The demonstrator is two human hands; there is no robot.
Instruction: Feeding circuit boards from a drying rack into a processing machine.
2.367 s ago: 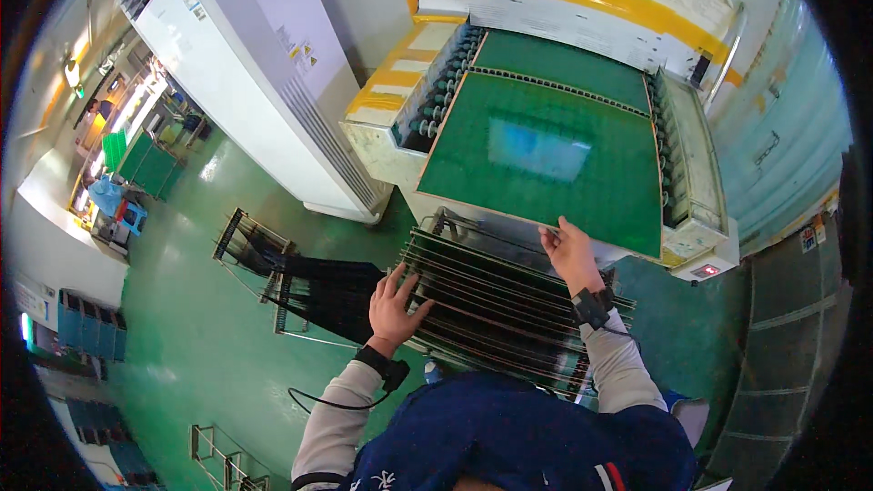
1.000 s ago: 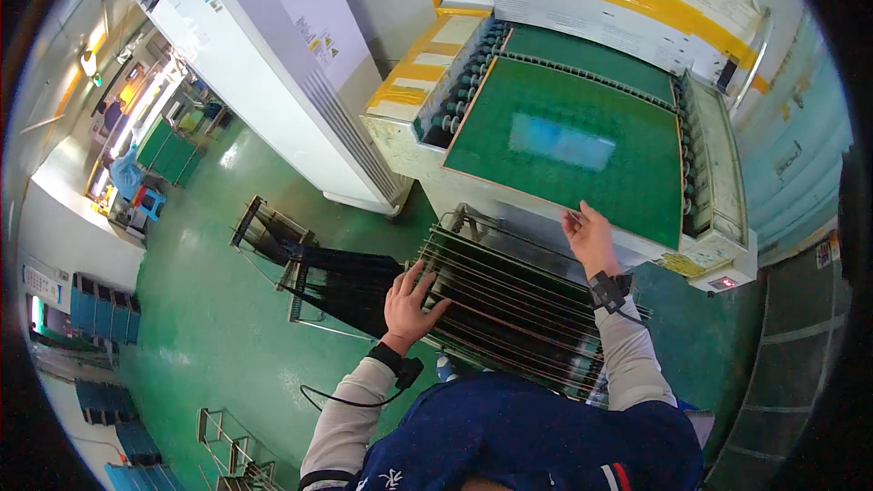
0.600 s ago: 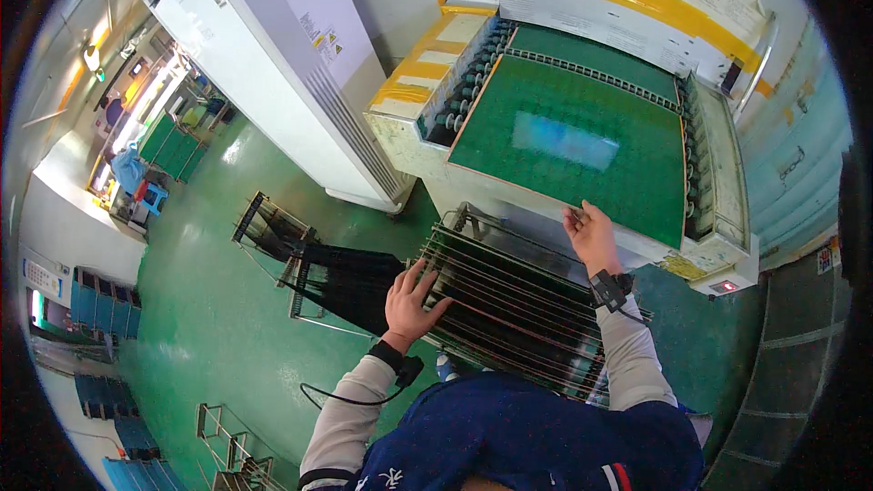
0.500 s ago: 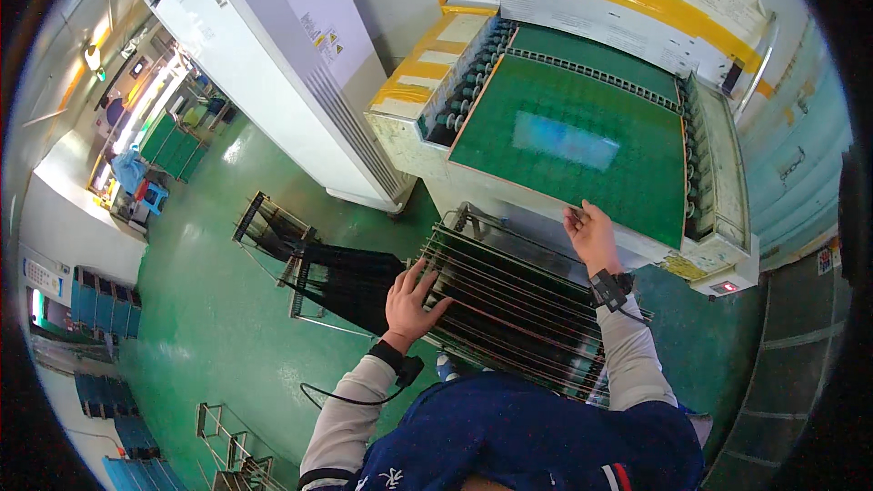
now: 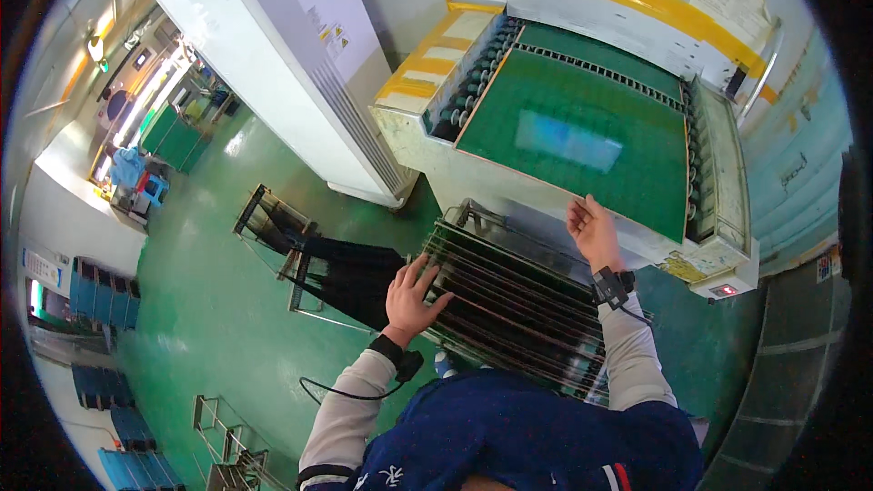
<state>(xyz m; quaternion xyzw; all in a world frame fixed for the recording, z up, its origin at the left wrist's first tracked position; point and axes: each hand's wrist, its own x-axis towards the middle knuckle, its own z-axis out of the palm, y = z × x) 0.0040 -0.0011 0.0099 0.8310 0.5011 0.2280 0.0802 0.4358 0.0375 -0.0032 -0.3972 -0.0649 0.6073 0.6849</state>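
Note:
A large flat green panel [image 5: 582, 100] with a thin copper-coloured edge lies on the roller bed of a conveyor machine [image 5: 509, 164]. My right hand [image 5: 593, 229] is at the panel's front edge, its fingers curled and drawn together with the tips against that edge. Below the machine stands a rack [image 5: 518, 295] holding several dark, thin panels on edge in parallel rows. My left hand [image 5: 414, 300] rests over the rack's left end, fingers spread and touching the panel edges there. Both wrists wear black straps with small cabled devices.
A tall white air-conditioner-like cabinet [image 5: 282, 64] stands left of the machine. Another metal rack [image 5: 318, 273] draped with black material is on the green floor [image 5: 200, 309]. An empty-looking metal frame [image 5: 227, 450] stands lower left. Dark panelling [image 5: 787, 355] borders the right. A seated person [image 5: 127, 168] is far left.
The green panel has shifted slightly farther into the machine, and my right hand has moved a little with its edge. My left hand stays on the rack. The view has shifted slightly.

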